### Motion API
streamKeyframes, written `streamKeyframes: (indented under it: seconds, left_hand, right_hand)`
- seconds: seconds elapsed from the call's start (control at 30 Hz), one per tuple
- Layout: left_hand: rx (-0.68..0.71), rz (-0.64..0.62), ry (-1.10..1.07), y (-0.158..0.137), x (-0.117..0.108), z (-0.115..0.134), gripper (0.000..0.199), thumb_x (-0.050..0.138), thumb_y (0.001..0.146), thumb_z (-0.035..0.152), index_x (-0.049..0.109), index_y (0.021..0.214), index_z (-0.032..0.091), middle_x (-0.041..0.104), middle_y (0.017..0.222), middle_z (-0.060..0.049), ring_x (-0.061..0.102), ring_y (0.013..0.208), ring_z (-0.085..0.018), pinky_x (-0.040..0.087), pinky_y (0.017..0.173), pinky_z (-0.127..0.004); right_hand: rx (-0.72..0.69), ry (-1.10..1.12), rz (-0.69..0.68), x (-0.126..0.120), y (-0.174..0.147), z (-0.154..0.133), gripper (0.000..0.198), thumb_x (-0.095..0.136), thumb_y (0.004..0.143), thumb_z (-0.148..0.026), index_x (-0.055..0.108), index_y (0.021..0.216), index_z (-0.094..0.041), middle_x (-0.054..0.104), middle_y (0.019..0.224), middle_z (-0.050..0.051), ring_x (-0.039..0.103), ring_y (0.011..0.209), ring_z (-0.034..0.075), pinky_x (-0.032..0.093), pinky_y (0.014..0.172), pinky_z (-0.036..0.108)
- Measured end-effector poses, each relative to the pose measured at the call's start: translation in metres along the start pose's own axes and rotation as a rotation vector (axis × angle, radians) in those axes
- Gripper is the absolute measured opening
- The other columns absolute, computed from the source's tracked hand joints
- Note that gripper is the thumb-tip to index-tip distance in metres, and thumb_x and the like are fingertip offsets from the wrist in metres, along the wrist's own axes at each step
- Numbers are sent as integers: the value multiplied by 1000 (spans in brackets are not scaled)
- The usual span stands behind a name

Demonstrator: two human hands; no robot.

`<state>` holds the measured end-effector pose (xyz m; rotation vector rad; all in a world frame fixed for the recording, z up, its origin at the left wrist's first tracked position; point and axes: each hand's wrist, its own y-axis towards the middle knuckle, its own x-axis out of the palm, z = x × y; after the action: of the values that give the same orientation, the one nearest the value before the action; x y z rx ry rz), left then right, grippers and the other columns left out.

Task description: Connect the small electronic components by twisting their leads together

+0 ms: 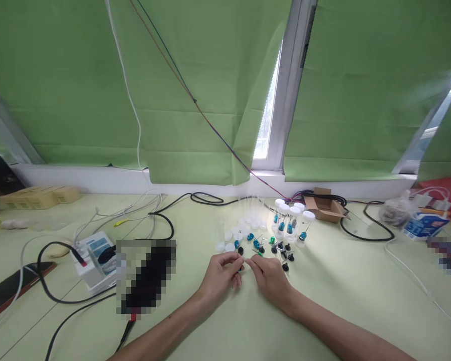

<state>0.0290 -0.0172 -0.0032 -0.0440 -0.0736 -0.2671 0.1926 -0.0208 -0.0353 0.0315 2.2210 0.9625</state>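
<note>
Facing each other low in the head view, two bare hands are right at the heart of the action! The left hand (218,275) has thumb and forefinger drawn together, and the right hand (271,279) matches it, the two sets of fingertips just beside each other. So each grip is together (whatever may be pinched in there is too small to tell). And look at the small parts: a black piece (240,250) sits just beyond the left fingertips, blue pieces (256,244) lie beyond the hands, and a green piece (272,240) joins them. Over to the right hand's side, black pieces (285,267) are scattered across the tabletop (346,291), near the knuckles. White caps (229,247) gather past the left hand, with clear tubes (254,215) standing behind. What a line-up beside them: capped tubes (304,226), upright, with blue pieces showing inside! A cardboard box (325,214) stands open at the back, near the wall, close to looped black cable. Well off to the left, a white power block (95,260) has cables plugged in, and green blinds (199,65) hang across the windows.
</note>
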Motion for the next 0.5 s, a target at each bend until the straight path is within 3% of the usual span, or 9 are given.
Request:
streamKeyframes:
  seconds: [0.3,0.5]
  left_hand:
    - [101,47,51,2,-1,-3,35,69,76,49,64,75,14,57,68,0,50,42,-9,36,40,-22]
    - [182,46,176,2,-5,5,34,64,80,49,66,82,16,60,63,0,49,42,-9,37,42,-22]
  right_hand:
    - [87,17,6,4,0,-2,43,38,101,-36,52,63,-19,48,50,-4,38,44,9,29,48,22]
    - [-42,-128,48,1,2,-6,41,35,102,-30,54,68,-19,55,53,-2,45,44,9,29,50,22]
